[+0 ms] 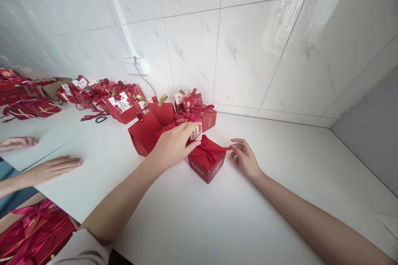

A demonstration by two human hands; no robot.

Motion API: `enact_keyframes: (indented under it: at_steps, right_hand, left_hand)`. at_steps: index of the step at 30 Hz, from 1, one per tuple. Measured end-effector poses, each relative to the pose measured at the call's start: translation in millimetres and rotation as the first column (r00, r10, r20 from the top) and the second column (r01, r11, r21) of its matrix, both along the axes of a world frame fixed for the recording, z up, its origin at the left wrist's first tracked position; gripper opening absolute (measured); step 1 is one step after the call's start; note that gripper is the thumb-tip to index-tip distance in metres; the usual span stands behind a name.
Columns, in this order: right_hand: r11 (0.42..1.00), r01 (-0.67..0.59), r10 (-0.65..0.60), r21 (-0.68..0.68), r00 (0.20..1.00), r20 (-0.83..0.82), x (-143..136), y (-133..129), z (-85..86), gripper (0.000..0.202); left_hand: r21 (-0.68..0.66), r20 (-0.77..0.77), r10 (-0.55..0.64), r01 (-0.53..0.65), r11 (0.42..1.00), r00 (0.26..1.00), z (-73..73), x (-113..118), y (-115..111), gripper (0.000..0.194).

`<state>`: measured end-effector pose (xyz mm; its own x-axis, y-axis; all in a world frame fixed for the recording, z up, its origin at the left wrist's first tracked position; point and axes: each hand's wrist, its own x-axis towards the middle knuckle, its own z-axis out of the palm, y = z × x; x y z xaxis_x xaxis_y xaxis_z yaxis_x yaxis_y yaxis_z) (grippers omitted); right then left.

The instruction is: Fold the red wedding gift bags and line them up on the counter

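Observation:
A red gift box (205,166) with a scalloped, folded top stands on the white table in front of me. A red ribbon (209,149) is tied in a bow across that top. My right hand (245,159) is closed at the box's right side, with one ribbon end pinched between thumb and fingertips. My left hand (174,145) is over the box's left side, its fingers stretched out and its thumb apart, close to the top edge. Its fingertips partly cover another red box (207,118) behind. Whether the left thumb touches the box I cannot tell.
Beside my left hand stand tall red bags (144,132). More red gift boxes (121,103) line the tiled wall to the left. A co-worker's hands (59,167) rest at the left table. Ribboned boxes (37,232) fill a container at lower left. A cable (146,78) hangs from a socket.

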<state>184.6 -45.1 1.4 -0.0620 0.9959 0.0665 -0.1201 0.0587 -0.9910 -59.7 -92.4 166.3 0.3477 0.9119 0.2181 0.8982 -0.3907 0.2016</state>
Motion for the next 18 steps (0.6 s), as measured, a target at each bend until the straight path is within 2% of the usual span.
enact_keyframes:
  at_steps: [2,4,5,7,9,11,13,14,15,16,17,18]
  right_hand:
    - [0.999,0.039,-0.04,-0.019,0.999,-0.034,1.1,2.2,1.5,0.037]
    - [0.998,0.054,-0.055,-0.03,0.998,-0.043,1.7,3.6,2.6,0.037]
    - [0.998,0.054,-0.055,-0.029,0.998,-0.041,1.6,3.9,2.8,0.037]
    - [0.999,0.044,-0.044,-0.019,0.998,-0.032,0.8,4.0,2.4,0.038]
    - [1.0,0.028,-0.028,-0.006,0.999,-0.02,-0.3,3.5,1.7,0.038]
    - [1.0,0.023,-0.023,0.015,1.0,0.015,-0.3,2.1,1.7,0.037]
    - [0.992,0.078,-0.087,0.095,0.992,0.094,1.6,-0.7,3.1,0.033]
    - [0.975,0.127,-0.154,0.181,0.977,0.146,3.3,-2.9,4.2,0.029]
    - [0.934,0.175,-0.243,0.312,0.95,0.195,5.2,-5.4,5.5,0.024]
    - [0.859,0.175,-0.32,0.482,0.918,0.237,6.9,-8.4,6.8,0.018]
    - [0.748,0.089,-0.353,0.658,0.893,0.281,8.0,-11.7,8.0,0.014]
    - [0.602,-0.065,-0.353,0.796,0.872,0.338,8.1,-15.1,8.9,0.013]
  left_hand:
    - [-0.089,-0.042,-0.034,0.03,0.996,0.999,5.4,2.3,3.6,0.07]
    - [-0.23,-0.083,-0.106,0.084,0.969,0.991,0.7,1.1,6.1,0.091]
    - [-0.283,-0.096,-0.144,0.112,0.953,0.985,-4.5,0.0,7.7,0.096]
    - [-0.289,-0.117,-0.17,0.13,0.948,0.979,-15.0,-2.2,12.0,0.088]
    - [-0.15,-0.143,-0.098,0.076,0.986,0.985,-18.4,-5.1,17.6,0.07]
    - [0.053,-0.163,0.036,-0.028,0.998,0.986,-10.8,-11.4,23.1,0.059]
    - [0.225,-0.161,0.166,-0.128,0.966,0.973,4.7,-23.4,27.7,0.051]
    - [0.29,-0.155,0.224,-0.173,0.941,0.962,13.2,-31.8,29.6,0.05]
    - [0.341,-0.143,0.289,-0.227,0.912,0.947,21.1,-41.5,31.3,0.051]
    - [0.367,-0.13,0.356,-0.289,0.884,0.925,27.9,-52.1,33.0,0.054]
    - [0.362,-0.125,0.418,-0.351,0.863,0.9,33.1,-63.0,34.5,0.058]
    - [0.326,-0.136,0.474,-0.413,0.85,0.87,36.7,-73.6,35.9,0.062]
